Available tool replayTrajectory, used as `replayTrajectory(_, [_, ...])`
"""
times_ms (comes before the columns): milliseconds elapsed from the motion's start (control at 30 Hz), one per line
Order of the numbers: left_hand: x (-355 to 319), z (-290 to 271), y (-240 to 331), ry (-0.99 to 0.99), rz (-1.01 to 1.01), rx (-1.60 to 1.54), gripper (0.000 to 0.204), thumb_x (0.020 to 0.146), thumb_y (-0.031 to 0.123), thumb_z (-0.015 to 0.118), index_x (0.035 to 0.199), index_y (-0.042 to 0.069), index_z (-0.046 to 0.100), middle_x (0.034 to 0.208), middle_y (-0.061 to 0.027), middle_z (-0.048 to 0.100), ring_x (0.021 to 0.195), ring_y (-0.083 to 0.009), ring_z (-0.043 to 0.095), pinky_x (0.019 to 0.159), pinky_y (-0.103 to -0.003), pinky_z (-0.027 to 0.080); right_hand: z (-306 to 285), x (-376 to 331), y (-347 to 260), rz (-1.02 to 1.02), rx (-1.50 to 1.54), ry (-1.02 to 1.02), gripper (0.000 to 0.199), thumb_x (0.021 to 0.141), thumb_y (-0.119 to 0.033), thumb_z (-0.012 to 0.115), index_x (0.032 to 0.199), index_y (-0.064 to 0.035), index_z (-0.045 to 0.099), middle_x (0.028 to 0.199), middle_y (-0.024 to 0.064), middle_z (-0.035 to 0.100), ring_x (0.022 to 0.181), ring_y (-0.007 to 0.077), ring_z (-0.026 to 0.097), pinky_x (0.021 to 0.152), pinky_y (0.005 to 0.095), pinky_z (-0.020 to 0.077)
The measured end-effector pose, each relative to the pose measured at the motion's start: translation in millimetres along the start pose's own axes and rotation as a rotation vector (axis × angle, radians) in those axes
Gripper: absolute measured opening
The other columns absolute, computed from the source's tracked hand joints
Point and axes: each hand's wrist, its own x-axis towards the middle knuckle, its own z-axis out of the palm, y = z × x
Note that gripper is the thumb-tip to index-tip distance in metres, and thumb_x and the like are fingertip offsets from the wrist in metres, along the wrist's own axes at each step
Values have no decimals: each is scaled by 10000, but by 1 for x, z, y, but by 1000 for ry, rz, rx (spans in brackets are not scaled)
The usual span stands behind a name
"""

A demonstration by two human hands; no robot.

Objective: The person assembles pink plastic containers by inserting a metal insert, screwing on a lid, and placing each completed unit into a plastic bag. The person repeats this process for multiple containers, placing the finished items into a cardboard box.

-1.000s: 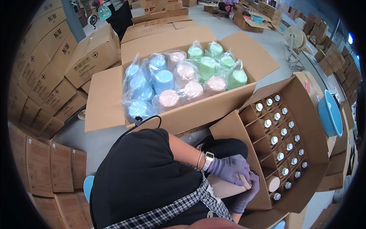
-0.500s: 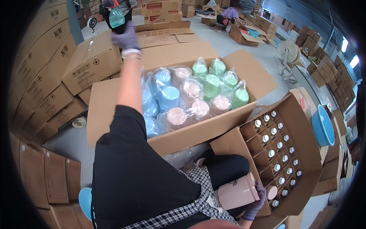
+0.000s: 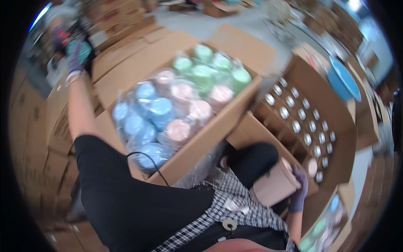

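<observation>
My left hand [image 3: 74, 62], in a purple glove, is stretched out to the far left. Its blurred fingers lie around the teal, see-through body of a spray bottle [image 3: 82, 51] with a red top. Another person's gloved hand [image 3: 59, 37] is at that red top. In my lap a pink lidded canister [image 3: 270, 187] lies tilted on its side. My right hand [image 3: 299, 185], also gloved, grips it at its lidded end. Ahead of me an open carton [image 3: 210, 130] is filled with bagged blue, pink and green canisters [image 3: 178, 130].
To the right stands a partitioned carton [image 3: 345, 130] of bottles with pale caps and one pink-topped item [image 3: 312, 167]. Beyond it is a blue basin [image 3: 343, 80]. A box of bagged items [image 3: 325, 224] is at the lower right. Stacked cartons [image 3: 27, 138] line the left.
My left hand has come up against the spray bottle, which another person's hand also holds. The view has turned left and blurred. My right hand stays on the pink canister.
</observation>
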Motion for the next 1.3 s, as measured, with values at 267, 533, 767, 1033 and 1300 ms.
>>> replayTrajectory(267, [-363, 246, 57, -818, -203, -276, 538, 950, 132, 816, 1434, 82, 587, 1302, -56, 673, 1193, -202, 678, 999, -373, 586, -2, 10, -14, 110, 224, -18, 320, 964, -154, 520, 1088, 56, 727, 1212, 143, 723, 1386, 313, 577, 1220, 396, 388])
replayTrajectory(533, [-701, 460, 37, -1577, -195, -123, 804, 804, 299, 938, 1456, 19, 560, 1331, -132, 695, 1216, -259, 691, 1061, -377, 549, -9, 8, -24, 69, 75, 15, 363, 1000, -213, 485, 1062, 52, 726, 1207, 171, 720, 1404, 336, 559, 1214, 409, 376])
replayTrajectory(767, [-788, 608, -97, -1231, 29, 252, 849, 701, 339, 984, 1387, 7, 608, 1299, -189, 723, 1179, -328, 716, 1039, -416, 562, -19, 10, -26, -41, 57, -40, 435, 1089, -357, 498, 1073, 6, 737, 1232, 152, 719, 1442, 351, 521, 1218, 457, 362])
replayTrajectory(1033, [-810, 531, -26, -1029, 70, 169, 943, 901, 319, 848, 1605, -37, 332, 1490, -270, 481, 1385, -399, 513, 1195, -475, 414, -27, 10, -14, -130, 11, 1, 459, 1113, -374, 502, 1098, 6, 758, 1192, 132, 752, 1388, 371, 576, 1211, 473, 386])
replayTrajectory(1300, [-843, 340, 58, -1826, -118, -676, 677, 864, 658, 799, 1180, 61, 758, 1315, -109, 690, 1350, -320, 568, 1275, -536, 284, 21, -16, -67, -555, -383, 132, 193, 891, -185, 706, 1013, -39, 742, 1040, 148, 715, 1106, 375, 669, 1151, 559, 446])
